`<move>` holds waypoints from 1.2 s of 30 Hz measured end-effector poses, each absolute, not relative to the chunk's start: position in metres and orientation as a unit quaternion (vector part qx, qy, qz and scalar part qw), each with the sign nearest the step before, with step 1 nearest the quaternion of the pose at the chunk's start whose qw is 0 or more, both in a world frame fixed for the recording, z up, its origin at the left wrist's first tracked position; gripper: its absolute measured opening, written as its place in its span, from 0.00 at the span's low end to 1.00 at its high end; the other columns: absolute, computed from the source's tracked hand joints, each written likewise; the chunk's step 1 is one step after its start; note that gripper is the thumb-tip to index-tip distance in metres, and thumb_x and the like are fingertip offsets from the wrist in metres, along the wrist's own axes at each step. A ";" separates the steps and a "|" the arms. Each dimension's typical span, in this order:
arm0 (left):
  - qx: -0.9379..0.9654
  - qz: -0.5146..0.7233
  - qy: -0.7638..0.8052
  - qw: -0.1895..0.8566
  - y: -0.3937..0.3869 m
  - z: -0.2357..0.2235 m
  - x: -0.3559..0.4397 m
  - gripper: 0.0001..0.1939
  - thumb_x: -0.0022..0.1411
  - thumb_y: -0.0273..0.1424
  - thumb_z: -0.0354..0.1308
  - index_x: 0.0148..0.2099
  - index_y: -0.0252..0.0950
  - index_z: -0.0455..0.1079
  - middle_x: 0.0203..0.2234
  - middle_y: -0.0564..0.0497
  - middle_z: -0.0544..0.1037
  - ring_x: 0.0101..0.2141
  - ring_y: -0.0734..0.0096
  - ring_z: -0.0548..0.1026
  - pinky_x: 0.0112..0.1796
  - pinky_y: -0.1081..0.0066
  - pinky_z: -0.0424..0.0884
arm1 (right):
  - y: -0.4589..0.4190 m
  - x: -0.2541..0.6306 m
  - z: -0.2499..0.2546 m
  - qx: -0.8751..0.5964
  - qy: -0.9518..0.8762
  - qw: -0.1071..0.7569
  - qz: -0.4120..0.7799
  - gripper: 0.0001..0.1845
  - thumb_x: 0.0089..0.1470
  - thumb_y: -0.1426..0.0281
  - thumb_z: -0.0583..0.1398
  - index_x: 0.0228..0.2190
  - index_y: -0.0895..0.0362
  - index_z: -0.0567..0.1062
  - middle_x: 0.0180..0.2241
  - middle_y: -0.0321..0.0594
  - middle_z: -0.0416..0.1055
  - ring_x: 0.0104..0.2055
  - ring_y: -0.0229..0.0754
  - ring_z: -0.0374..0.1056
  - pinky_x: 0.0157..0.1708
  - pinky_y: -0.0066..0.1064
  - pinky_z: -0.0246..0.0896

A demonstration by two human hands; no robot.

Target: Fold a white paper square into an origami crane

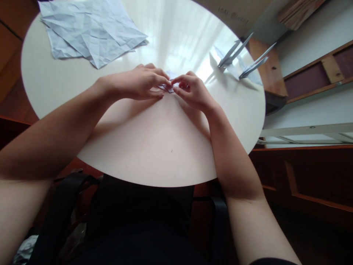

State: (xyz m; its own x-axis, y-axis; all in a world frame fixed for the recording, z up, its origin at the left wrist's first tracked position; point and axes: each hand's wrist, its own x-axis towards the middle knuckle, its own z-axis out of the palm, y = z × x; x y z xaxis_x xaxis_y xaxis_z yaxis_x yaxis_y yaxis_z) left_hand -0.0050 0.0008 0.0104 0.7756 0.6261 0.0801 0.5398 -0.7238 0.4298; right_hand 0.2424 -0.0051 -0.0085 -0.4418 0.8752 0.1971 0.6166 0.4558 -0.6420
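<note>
1. My right hand (pixel 193 92) has a small folded paper (pixel 170 89) pinched between thumb and forefinger. My left hand (pixel 146 82) has its fingertips at the paper's other side, thumb lower and set apart; whether it truly grips, I cannot tell.

2. The paper sits between my fingertips, well in from the near edge of the white worktop (pixel 138 143), roughly midway towards the far edge. My fingers cover much of it.

3. I judge this to be a fine folding or creasing step. To do it well, I should line up the paper's edges first, pin one side lightly with the left fingertips, then press the crease outward from its middle with the right.

4. Small layers could slip or tear, I think, so light pressure first and a firm press last would suit. Resting the paper flat on the worktop should steady it.

5. Creased sheets (pixel 91 33) lie by the far left corner, and two folded paper shapes (pixel 228 59) (pixel 255 66) stand near the right edge; I read no print on any.

6. Beyond the far edge, a tan panel (pixel 215 7) carries faint dark writing (pixel 233 15), too blurred to read; I see no brand.
</note>
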 end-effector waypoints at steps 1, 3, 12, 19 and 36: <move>0.922 0.116 0.315 0.195 0.001 0.009 -0.005 0.31 0.73 0.57 0.46 0.63 0.46 0.75 0.60 0.53 0.74 0.63 0.52 0.66 0.66 0.49 0.55 | -0.005 0.243 -0.009 -0.458 -0.813 0.262 0.247 0.12 0.60 0.63 0.66 0.43 0.55 0.82 0.38 0.39 0.67 0.37 0.38 0.65 0.45 0.35 0.67; 0.922 0.128 0.310 0.192 0.002 0.008 -0.006 0.28 0.73 0.54 0.47 0.62 0.46 0.75 0.60 0.52 0.75 0.64 0.49 0.66 0.66 0.48 0.55 | -0.005 0.243 -0.010 -0.458 -0.813 0.263 0.246 0.11 0.60 0.65 0.65 0.44 0.55 0.82 0.38 0.39 0.67 0.37 0.38 0.65 0.46 0.36 0.67; 0.929 0.095 0.321 0.158 0.001 0.008 -0.009 0.24 0.72 0.42 0.52 0.65 0.45 0.73 0.66 0.47 0.71 0.64 0.49 0.66 0.64 0.52 0.57 | -0.008 0.240 -0.007 -0.469 -0.807 0.262 0.246 0.12 0.59 0.69 0.63 0.43 0.54 0.84 0.36 0.39 0.65 0.38 0.42 0.67 0.46 0.36 0.66; 0.928 0.093 0.325 0.157 -0.001 0.011 -0.009 0.26 0.72 0.43 0.52 0.67 0.45 0.71 0.64 0.45 0.73 0.62 0.49 0.67 0.64 0.52 0.58 | -0.009 0.239 -0.005 -0.475 -0.805 0.255 0.248 0.13 0.60 0.69 0.63 0.44 0.54 0.84 0.37 0.40 0.66 0.38 0.42 0.67 0.46 0.37 0.66; 0.924 0.092 0.333 0.164 -0.006 0.017 -0.008 0.23 0.73 0.40 0.53 0.67 0.48 0.71 0.66 0.47 0.71 0.63 0.50 0.68 0.64 0.50 0.61 | -0.008 0.239 -0.005 -0.476 -0.811 0.251 0.231 0.12 0.60 0.69 0.64 0.43 0.52 0.85 0.36 0.41 0.69 0.40 0.44 0.68 0.49 0.38 0.65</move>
